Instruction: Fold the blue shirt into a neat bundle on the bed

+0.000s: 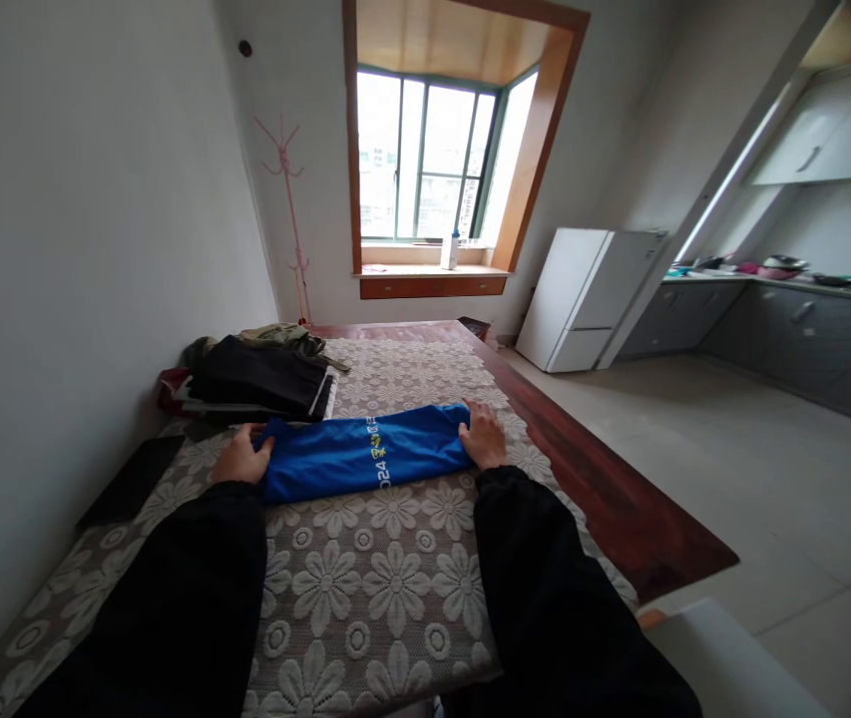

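Note:
A blue garment [365, 455] with yellow and white print lies folded into a long narrow strip across a lace tablecloth [365, 588] with a flower pattern. My left hand [241, 457] grips the strip's left end, fingers curled over the cloth. At the right end, my right hand [482, 436] presses on the fabric, its fingers over the edge. Both arms are in black sleeves.
A pile of dark folded clothes [256, 381] sits beyond the garment by the left wall. The wooden table's bare edge [605, 489] runs along the right. A white seat [724, 658] is at lower right. Farther off are a fridge [582, 297] and a kitchen counter [791, 299].

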A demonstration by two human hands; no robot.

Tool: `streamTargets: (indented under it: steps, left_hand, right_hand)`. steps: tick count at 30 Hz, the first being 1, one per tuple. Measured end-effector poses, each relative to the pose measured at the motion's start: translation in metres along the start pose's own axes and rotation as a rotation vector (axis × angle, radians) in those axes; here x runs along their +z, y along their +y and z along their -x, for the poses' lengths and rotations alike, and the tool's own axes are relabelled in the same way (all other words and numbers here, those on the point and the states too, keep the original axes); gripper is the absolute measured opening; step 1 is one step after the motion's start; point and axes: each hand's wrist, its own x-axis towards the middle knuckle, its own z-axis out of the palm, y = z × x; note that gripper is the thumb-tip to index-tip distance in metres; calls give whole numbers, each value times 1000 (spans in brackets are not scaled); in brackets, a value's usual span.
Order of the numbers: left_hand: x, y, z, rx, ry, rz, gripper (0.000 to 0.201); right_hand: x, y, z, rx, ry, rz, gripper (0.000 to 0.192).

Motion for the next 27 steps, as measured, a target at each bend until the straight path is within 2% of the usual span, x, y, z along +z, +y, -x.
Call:
streamTargets:
  steps: [5, 7, 11, 15, 17, 21, 24, 27]
  left_hand:
    - [0, 2, 2, 27, 25, 40, 33]
    - [1, 1, 2, 40, 41, 75, 31]
    - [4, 0, 0, 40, 95, 172, 37]
    - [2, 1, -1, 27, 119, 267, 53]
    - [0, 1, 0, 46, 92, 307, 54]
    - [-4, 3, 4, 61, 70, 350, 34]
    - [-5, 2, 5, 51, 105, 393, 27]
    - [-4, 1, 4, 33, 120, 462, 24]
  right_hand:
    - [0, -11, -2, -228, 10, 117, 45]
    - [3, -10, -2, -258, -28, 113, 41]
    - [15, 0, 4, -68, -191, 136, 47]
    - [23, 7, 7, 69, -180, 87, 61]
    - [23, 5, 7, 83, -163, 56, 62]
    - [15, 1, 6, 5, -152, -4, 66]
    - [9, 4, 4, -49, -83, -218, 69]
    - [5, 13, -2, -2, 4, -432, 46]
